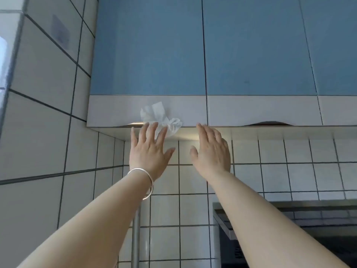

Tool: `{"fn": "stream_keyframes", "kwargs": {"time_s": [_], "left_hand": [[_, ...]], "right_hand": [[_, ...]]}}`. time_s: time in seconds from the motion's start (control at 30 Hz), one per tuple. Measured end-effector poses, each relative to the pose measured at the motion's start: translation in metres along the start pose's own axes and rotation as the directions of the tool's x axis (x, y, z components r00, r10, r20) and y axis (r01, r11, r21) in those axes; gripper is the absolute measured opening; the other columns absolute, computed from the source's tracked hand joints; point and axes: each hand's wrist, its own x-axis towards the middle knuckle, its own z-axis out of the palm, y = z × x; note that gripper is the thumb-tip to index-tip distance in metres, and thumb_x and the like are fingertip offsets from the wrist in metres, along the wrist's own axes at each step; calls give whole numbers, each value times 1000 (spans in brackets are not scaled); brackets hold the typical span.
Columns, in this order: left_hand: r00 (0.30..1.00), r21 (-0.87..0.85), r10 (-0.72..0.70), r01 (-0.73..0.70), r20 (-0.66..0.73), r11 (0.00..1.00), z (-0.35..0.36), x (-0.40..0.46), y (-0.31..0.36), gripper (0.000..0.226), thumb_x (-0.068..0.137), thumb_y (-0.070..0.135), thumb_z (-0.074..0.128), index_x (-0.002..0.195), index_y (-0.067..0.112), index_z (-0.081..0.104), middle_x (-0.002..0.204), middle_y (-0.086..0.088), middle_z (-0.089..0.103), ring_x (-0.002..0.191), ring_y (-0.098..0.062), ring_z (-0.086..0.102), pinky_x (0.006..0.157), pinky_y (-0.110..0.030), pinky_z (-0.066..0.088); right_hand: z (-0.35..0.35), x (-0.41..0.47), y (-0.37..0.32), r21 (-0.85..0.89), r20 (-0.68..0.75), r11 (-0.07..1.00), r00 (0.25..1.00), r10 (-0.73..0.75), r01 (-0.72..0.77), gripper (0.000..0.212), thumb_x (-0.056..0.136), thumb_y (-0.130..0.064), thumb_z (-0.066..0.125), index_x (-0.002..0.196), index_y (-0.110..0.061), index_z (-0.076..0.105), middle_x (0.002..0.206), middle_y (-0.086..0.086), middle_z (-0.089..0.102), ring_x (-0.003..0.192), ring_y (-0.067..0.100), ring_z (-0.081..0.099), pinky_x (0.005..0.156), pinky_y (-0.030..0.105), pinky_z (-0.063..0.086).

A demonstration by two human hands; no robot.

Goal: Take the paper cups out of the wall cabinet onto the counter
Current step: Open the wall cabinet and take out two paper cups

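The wall cabinet [148,55] hangs shut above both raised arms, so the paper cups are hidden, presumably behind its blue doors, and no worktop shows. The left hand [148,149], grip spread wide and empty, reaches the left door's bottom edge by a crumpled tissue [162,118]. The right hand [211,151], equally open and empty, is at the seam between doors, so either could pull.

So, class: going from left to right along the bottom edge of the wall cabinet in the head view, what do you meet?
Tiled side wall → left hand → crumpled white tissue → right hand → curved finger notch under the next door.
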Motion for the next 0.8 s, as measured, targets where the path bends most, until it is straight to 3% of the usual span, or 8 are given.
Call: {"fn": "stream_keyframes", "kwargs": {"time_s": [0.1, 0.17, 0.23, 0.33, 0.4, 0.6, 0.7, 0.8], "left_hand": [[968, 27, 108, -105, -225, 994, 9, 34, -13, 47, 81, 25, 63, 126, 18, 53, 131, -7, 54, 123, -32, 48, 111, -41, 22], [935, 110, 160, -132, -316, 985, 16, 57, -18, 40, 61, 13, 77, 99, 17, 66, 99, -5, 66, 88, -30, 63, 88, -32, 39], [936, 133, 170, -134, -310, 982, 15, 70, -20, 35, 53, 12, 81, 84, 18, 67, 80, -3, 65, 71, -27, 63, 69, -29, 49], [968, 89, 171, -157, -185, 984, 11, 79, -18, 16, 82, 18, 64, 97, 15, 62, 95, -5, 64, 90, -29, 61, 75, -33, 46], [981, 62, 150, -143, -125, 988, 15, 81, -17, 21, 96, 26, 44, 111, 15, 55, 111, -5, 61, 106, -27, 56, 83, -33, 41], [994, 33, 95, -94, -48, 995, 11, 85, -15, 22, 97, 23, 42, 113, 13, 53, 115, -9, 57, 109, -29, 51, 80, -35, 41], [995, 33, 68, -66, -71, 997, 7, 81, -13, 20, 96, 22, 42, 112, 12, 51, 114, -10, 55, 106, -30, 49, 80, -35, 39], [992, -55, 20, -28, -126, 998, -1, 72, -15, 22, 94, 24, 45, 109, 10, 52, 112, -10, 54, 106, -30, 48, 83, -35, 38]], "right_hand": [[15, 25, -16, 24, -120, 998, 991, -58, 62, 51, 90, -25, 47, 140, -15, 40, 143, 4, 42, 132, 26, 36, 104, 35, 32], [23, 39, -30, 14, -143, 994, 984, -105, 109, 43, 87, -21, 51, 129, -13, 51, 130, 5, 50, 121, 28, 43, 97, 35, 37], [33, 50, -40, 27, -152, 989, 978, -142, 147, 39, 84, -16, 52, 122, -11, 55, 123, 7, 54, 116, 30, 46, 93, 35, 39], [43, 60, -50, 39, -130, 984, 977, -169, 175, 39, 85, -15, 51, 124, -10, 55, 124, 8, 52, 116, 29, 44, 95, 34, 39], [49, 63, -53, 64, -119, 984, 981, -155, 163, 40, 84, -14, 52, 124, -10, 54, 124, 7, 51, 117, 28, 43, 96, 32, 38], [48, 64, -56, 130, -108, 982, 987, -121, 135, 40, 75, -4, 56, 115, -7, 55, 120, 9, 51, 114, 30, 43, 93, 32, 39], [46, 59, -61, 151, -201, 978, 973, -110, 142, 35, 62, -1, 63, 97, -6, 62, 103, 11, 60, 99, 34, 54, 79, 36, 47], [43, 53, -68, 115, -353, 982, 931, -99, 148, 30, 46, -6, 69, 74, -11, 63, 79, 5, 63, 75, 28, 62, 58, 29, 48]]}}
